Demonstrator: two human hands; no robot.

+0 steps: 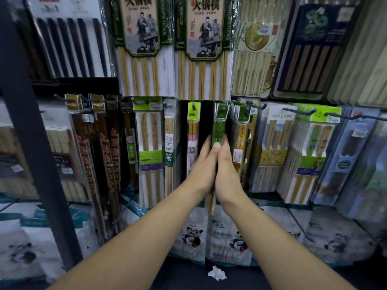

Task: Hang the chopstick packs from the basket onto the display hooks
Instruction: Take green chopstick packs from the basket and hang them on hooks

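A narrow green chopstick pack (219, 127) hangs upright in the middle of the lower display row, its top hole at a dark hook (222, 110). My left hand (204, 164) and my right hand (227, 170) press flat against its two sides, fingers straight and pointing up, palms facing each other. My left thumb tip lies on the pack's front. The pack's bamboo lower end (211, 203) shows below my wrists. The basket is out of view.
Other chopstick packs hang close on both sides: a pink-striped pack (192, 143) to the left, a yellow one (240, 139) to the right. Large packs (202, 49) fill the row above. A dark shelf post (31, 132) stands at the left. Crumpled paper (216, 273) lies on the floor.
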